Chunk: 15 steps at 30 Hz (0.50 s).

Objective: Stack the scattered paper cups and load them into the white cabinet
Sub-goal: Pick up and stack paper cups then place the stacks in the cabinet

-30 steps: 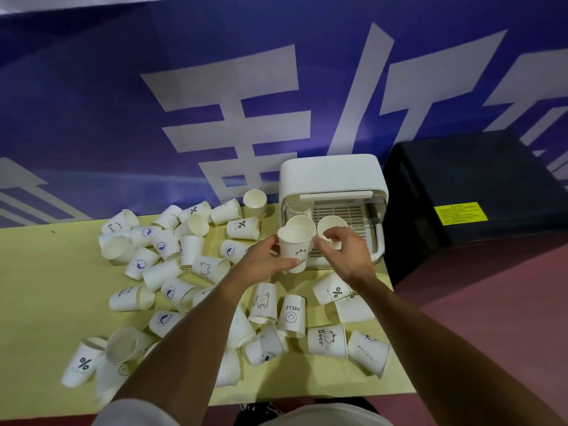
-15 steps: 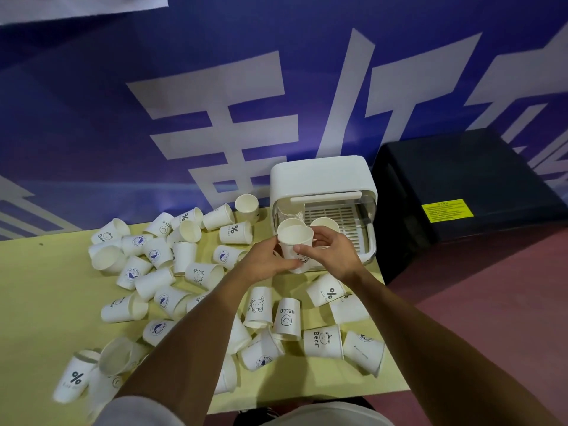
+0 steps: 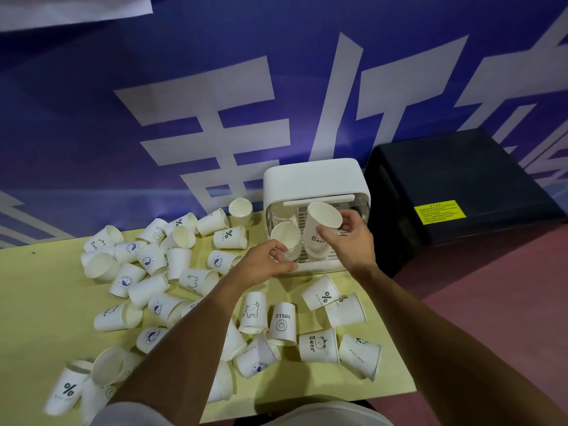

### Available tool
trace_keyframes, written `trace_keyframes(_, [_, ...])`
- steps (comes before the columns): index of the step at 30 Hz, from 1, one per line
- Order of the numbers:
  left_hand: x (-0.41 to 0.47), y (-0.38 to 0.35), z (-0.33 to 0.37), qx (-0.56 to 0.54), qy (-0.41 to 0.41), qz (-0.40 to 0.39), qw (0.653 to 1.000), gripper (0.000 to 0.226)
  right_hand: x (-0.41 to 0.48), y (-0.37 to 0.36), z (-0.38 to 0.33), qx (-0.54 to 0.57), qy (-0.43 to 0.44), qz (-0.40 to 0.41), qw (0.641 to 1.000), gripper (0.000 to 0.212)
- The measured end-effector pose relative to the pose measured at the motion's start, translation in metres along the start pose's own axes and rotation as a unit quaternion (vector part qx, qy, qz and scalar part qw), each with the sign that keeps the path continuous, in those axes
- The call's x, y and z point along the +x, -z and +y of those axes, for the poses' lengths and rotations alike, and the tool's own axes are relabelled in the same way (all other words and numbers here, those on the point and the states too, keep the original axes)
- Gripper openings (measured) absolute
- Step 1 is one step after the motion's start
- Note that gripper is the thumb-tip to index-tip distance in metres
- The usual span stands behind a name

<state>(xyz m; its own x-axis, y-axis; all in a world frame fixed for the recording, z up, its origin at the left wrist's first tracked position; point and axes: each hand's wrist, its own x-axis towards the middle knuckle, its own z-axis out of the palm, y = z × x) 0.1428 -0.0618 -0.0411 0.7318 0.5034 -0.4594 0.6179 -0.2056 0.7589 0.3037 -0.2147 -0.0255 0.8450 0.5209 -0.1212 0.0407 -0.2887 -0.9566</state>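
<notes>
A small white cabinet stands open at the back right of the yellow table. My right hand grips a tilted stack of paper cups marked "Bear" just inside the cabinet's opening. My left hand holds a second short stack of cups at the cabinet's front left, mouth up. More stacked cups show dimly behind the clear side at the inside left. Several loose white cups lie scattered over the table.
A black box with a yellow label stands right of the cabinet, past the table's edge. A blue banner wall rises behind the table. Loose cups lie close under my forearms near the front edge. Reddish floor lies at the right.
My right hand took hold of the "Bear" stack and lifted it, tilted, into the cabinet's opening. My left hand dropped lower with the other stack. The camera shifted slightly.
</notes>
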Motion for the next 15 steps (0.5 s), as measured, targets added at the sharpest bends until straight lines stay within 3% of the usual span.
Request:
trace_keyframes(4, [0.001,0.000,-0.002,-0.002,0.002,-0.003,1.000,0.044,0.002,0.002,-0.001,-0.033,0.006,0.021,0.999,0.054])
trace_keyframes(15, [0.004,0.004,-0.008,-0.013,0.006,0.004,1.000,0.044,0.004,-0.004,0.010,-0.101,-0.010,-0.021,0.995,0.071])
